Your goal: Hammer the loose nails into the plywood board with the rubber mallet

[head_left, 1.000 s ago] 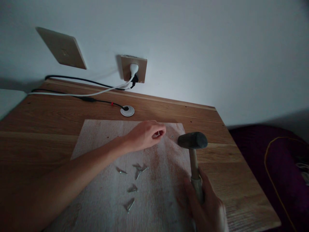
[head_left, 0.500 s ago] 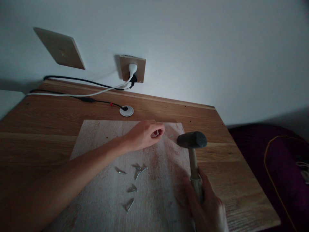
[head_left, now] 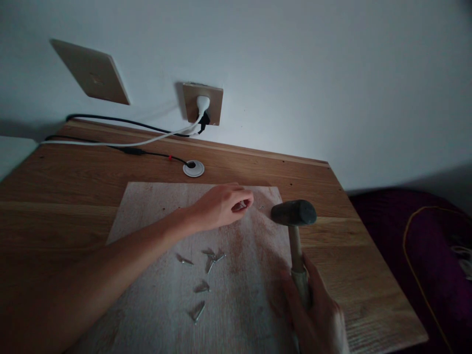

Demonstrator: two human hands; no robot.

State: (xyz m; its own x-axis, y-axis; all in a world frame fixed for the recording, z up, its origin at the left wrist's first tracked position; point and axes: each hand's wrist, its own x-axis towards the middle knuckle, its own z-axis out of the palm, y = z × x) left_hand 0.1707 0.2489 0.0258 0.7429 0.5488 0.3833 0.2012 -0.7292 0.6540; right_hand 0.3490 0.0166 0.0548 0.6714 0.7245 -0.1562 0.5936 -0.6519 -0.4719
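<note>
A pale plywood board lies on a wooden desk. My left hand rests near the board's far right corner, its fingers pinched on a small nail held against the board. My right hand grips the wooden handle of a hammer. The hammer's dark head hovers just right of my left hand. Several loose nails lie scattered on the board nearer to me.
A wall socket holds a white plug and a black plug, and their cables run left along the desk's back. A white cable grommet sits behind the board. A dark purple cushion is off the desk's right edge.
Almost nothing has moved. My left hand shifted its fingertips slightly on the nail, and the hammer stayed raised beside it.
</note>
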